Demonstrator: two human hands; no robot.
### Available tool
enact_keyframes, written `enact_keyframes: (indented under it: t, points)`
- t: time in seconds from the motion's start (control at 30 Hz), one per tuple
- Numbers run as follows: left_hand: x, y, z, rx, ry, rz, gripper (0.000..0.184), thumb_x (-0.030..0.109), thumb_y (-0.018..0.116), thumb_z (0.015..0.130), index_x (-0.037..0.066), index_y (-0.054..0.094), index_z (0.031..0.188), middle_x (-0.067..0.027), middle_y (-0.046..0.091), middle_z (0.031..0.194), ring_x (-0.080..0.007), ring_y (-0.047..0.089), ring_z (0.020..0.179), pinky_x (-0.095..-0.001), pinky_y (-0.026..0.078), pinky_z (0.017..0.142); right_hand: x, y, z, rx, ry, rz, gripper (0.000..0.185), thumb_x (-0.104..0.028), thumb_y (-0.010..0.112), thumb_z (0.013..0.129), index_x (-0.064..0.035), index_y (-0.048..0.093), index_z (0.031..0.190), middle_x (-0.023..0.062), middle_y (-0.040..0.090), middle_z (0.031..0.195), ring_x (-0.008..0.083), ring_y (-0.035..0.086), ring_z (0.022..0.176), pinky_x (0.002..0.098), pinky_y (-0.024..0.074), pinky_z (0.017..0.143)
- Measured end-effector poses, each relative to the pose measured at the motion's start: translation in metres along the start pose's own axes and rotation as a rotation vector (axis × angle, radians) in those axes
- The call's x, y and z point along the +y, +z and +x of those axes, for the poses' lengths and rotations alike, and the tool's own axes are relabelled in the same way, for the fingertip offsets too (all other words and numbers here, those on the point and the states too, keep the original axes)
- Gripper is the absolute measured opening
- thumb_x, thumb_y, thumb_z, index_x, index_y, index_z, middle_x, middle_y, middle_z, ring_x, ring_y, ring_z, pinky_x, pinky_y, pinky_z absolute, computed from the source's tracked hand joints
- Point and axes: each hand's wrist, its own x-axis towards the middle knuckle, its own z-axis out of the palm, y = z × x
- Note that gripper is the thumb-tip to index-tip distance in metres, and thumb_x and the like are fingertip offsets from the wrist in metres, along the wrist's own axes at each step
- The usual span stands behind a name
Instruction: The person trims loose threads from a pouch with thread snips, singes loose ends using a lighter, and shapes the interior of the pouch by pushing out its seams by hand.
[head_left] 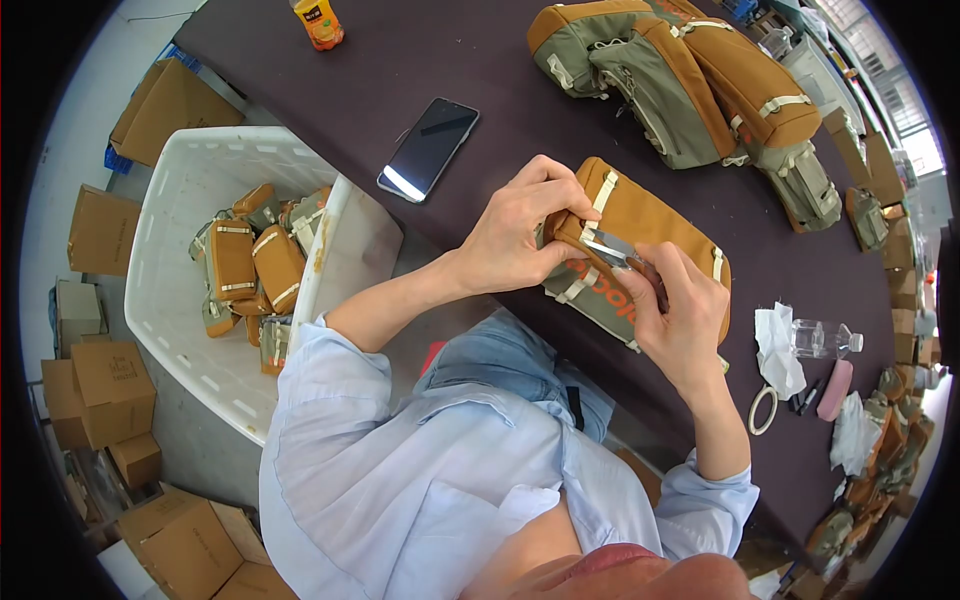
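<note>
A brown and grey-green fabric bag (pixel 655 222) with cream straps and orange lettering lies on the dark table in front of me. My left hand (pixel 525 225) pinches the strap and edge at its left end. In my right hand (pixel 682 305) is a pair of thread snips (pixel 610 247), the metal blades pointing left at the cream strap by my left fingertips. Fingers cover part of the lettering and the snips' handle. A black phone (pixel 430 150) rests on the table beyond my left hand.
More similar bags (pixel 690 85) are piled at the table's far side. A white bin (pixel 335 265) on my left holds several bags. An orange drink bottle (pixel 320 25), a clear bottle (pixel 825 339), a tape ring (pixel 763 411) and tissue (pixel 778 350) sit on the table. Cardboard boxes (pixel 110 390) line the floor.
</note>
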Motion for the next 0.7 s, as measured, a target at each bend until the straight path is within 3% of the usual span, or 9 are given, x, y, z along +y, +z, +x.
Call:
enact_keyframes:
  t: [0.57, 0.7]
  points:
    - [0.0013, 0.0015, -0.0007, 0.002, 0.003, 0.008, 0.041, 0.001, 0.084, 0.065, 0.009, 0.072, 0.103, -0.0075, 0.061, 0.102, -0.0194, 0.06, 0.099, -0.0306, 0.051, 0.077, -0.0022, -0.0043, 0.0006, 0.017, -0.141, -0.214, 0.016, -0.011, 0.074, 0.083, -0.005, 0.061, 0.089, 0.0052, 0.058, 0.07, 0.0223, 0.061, 0.055, 0.0334, 0.0413, 0.046]
    - [0.0025, 0.0019, -0.0009, 0.006, -0.011, 0.0, 0.041, 0.001, 0.084, 0.065, 0.009, 0.072, 0.102, -0.0077, 0.061, 0.102, -0.0197, 0.059, 0.099, -0.0309, 0.051, 0.077, 0.0021, -0.0053, 0.0007, 0.016, -0.044, -0.07, 0.016, -0.011, 0.074, 0.083, -0.0045, 0.061, 0.088, 0.0053, 0.059, 0.07, 0.0217, 0.061, 0.055, 0.0321, 0.042, 0.046]
